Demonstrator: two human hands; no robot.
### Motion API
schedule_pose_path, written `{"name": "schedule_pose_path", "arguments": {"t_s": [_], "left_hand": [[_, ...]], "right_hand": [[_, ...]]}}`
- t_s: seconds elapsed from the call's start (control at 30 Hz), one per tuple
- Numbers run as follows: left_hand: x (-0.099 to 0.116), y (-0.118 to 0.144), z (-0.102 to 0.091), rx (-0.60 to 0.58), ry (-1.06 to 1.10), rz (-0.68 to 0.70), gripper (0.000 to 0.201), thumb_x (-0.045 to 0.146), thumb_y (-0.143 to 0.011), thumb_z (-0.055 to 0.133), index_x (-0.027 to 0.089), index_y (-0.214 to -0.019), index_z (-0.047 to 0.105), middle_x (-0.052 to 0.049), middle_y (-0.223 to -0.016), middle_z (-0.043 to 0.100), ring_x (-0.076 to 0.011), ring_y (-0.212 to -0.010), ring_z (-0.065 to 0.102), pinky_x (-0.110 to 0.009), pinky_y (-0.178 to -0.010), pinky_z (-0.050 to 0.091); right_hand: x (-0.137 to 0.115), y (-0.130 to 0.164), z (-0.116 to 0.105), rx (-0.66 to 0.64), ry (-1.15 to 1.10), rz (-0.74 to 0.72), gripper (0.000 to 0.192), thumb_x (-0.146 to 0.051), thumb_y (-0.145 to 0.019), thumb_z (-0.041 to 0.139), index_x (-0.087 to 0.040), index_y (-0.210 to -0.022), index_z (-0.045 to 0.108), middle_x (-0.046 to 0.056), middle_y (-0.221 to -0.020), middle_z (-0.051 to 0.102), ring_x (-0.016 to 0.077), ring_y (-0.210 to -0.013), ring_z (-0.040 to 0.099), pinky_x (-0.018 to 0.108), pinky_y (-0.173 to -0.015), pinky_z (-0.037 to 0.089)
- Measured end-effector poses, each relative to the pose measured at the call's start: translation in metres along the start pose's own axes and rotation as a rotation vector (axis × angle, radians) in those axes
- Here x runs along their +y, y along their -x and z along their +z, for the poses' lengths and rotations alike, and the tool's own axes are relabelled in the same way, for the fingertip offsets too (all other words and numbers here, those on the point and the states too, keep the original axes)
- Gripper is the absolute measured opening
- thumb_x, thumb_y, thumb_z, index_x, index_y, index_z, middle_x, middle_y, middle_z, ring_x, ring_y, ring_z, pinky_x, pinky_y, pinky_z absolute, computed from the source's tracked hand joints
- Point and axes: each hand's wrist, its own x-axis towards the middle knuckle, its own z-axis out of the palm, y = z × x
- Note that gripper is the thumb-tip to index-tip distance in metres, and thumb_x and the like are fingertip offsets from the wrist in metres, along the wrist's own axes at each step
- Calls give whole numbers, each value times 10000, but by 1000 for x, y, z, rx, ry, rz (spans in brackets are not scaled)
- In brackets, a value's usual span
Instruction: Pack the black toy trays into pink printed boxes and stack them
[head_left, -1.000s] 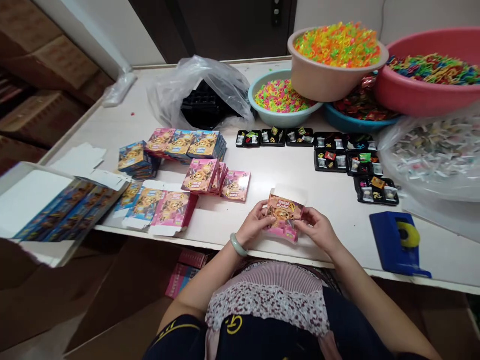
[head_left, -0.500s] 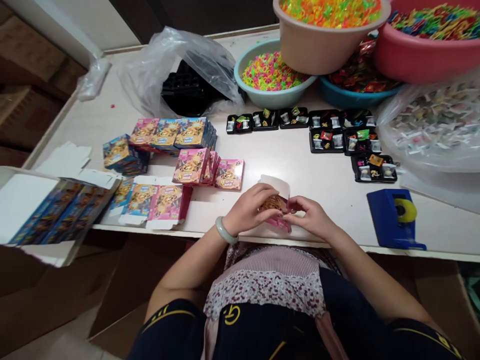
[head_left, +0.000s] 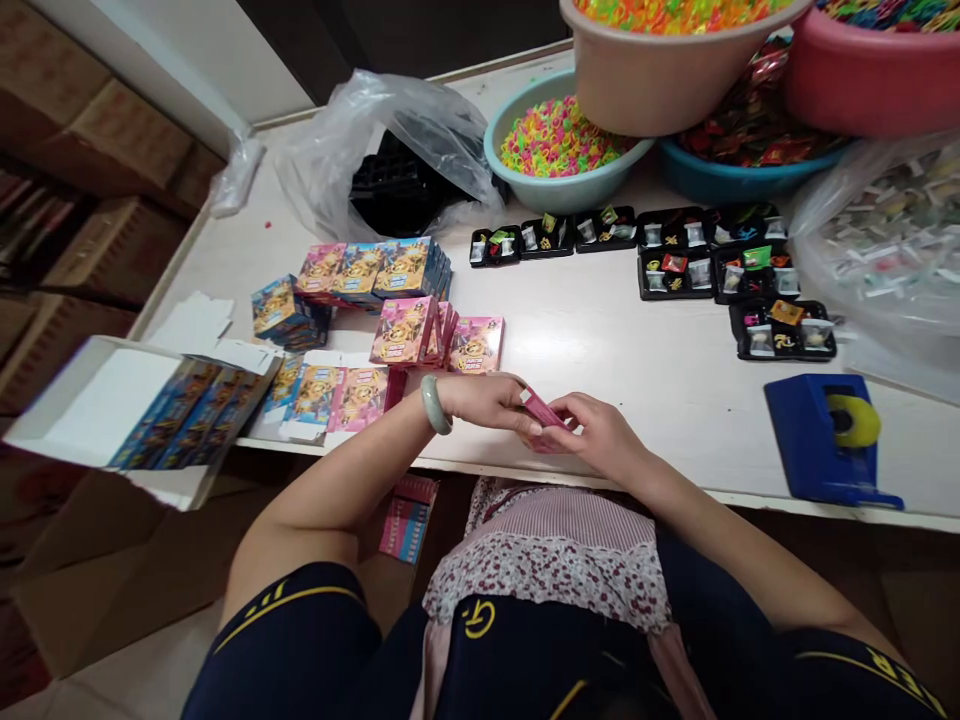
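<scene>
Near the table's front edge, a small pink cardboard box [head_left: 546,412] is held between both hands, its narrow side turned up. My left hand [head_left: 491,402], with a pale green bangle [head_left: 436,405] on the wrist, grips the box's left end. The fingers of my right hand [head_left: 600,430] close on its right end. Part of the box is hidden under the fingers. Just left of my hands lies a flat pink box [head_left: 477,345], next to a pile of pink boxes [head_left: 405,330].
Blue and pink boxes [head_left: 360,270] stand at left, beside a white carton [head_left: 97,395] of boxes. Black trays [head_left: 675,272] with small packets sit at back right, before tubs [head_left: 566,180] of plastic pieces. A blue tape dispenser [head_left: 814,440] stands right. Clear plastic bag [head_left: 322,150] behind.
The pink box has turned: its open white flap and printed face no longer show, and a narrow side faces up. My left hand has rotated over it. The view has shifted.
</scene>
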Motion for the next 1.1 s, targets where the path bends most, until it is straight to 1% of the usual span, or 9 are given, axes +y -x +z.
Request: {"name": "schedule_pose_path", "arguments": {"t_s": [0.13,0.3,0.33,0.47,0.6,0.67,0.8,0.97,1.1], "left_hand": [[-8,-4,2,192,-109,107,232,420,-717,758,198,-782,743,-26,-695,670,-152,-680,620,-240,-670,512],[-37,3,23,903,-295,136,369,378,-829,665,206,-1153,622,-91,-1063,655,-203,-1007,604,-348,-893,493],[-47,1,32,965,-244,146,472,372,-806,696,215,-1232,568,-102,-1118,635,-213,-1060,589,-361,-917,484],[-89,-20,72,869,226,214,639,374,-839,657,248,-1400,378,-96,-1125,612,-184,-1044,601,-333,-904,496],[-105,-42,97,950,352,198,591,360,-833,659,231,-1365,435,-66,-1086,597,-151,-997,587,-297,-898,495],[-102,-44,98,934,320,199,572,352,-821,673,232,-1341,468,-72,-1149,575,-155,-1036,568,-294,-915,489],[-88,-38,95,888,227,188,428,362,-834,651,206,-1221,555,-92,-1211,543,-166,-1039,560,-272,-855,508],[-75,-39,92,1056,74,177,224,374,-887,565,159,-836,607,-38,-843,590,-133,-809,561,-244,-737,483],[-72,-40,89,1066,200,185,288,370,-882,576,180,-1098,594,-55,-951,650,-135,-853,601,-260,-783,493]], "right_hand": [[12,-1,-3,104,-44,49,125,-296,-833,621,-224,-923,669,47,-881,685,190,-797,627,330,-730,486],[45,11,-11,163,-418,264,271,-433,-769,678,-204,-912,663,44,-870,706,197,-782,655,350,-728,534],[52,16,-12,185,-471,311,283,-459,-756,681,-201,-870,659,37,-825,702,194,-752,652,350,-710,541],[75,33,-14,206,-561,402,357,-522,-702,703,-196,-835,643,36,-801,690,191,-745,651,365,-716,562],[82,41,-21,327,-516,292,572,-465,-716,726,-238,-1209,548,74,-1079,662,195,-923,658,381,-818,560],[81,43,-28,375,-402,220,588,-434,-767,697,-270,-1294,494,77,-1163,630,188,-968,647,375,-844,550],[70,42,-42,259,-173,113,296,-393,-872,589,-257,-1133,629,64,-1082,657,193,-949,640,370,-847,535],[60,29,-42,294,-149,82,218,-397,-877,550,-245,-969,676,69,-1052,640,216,-1044,601,377,-870,518],[60,17,-41,257,-418,241,379,-454,-792,634,-242,-1101,581,56,-998,601,189,-871,613,295,-614,540]]}}
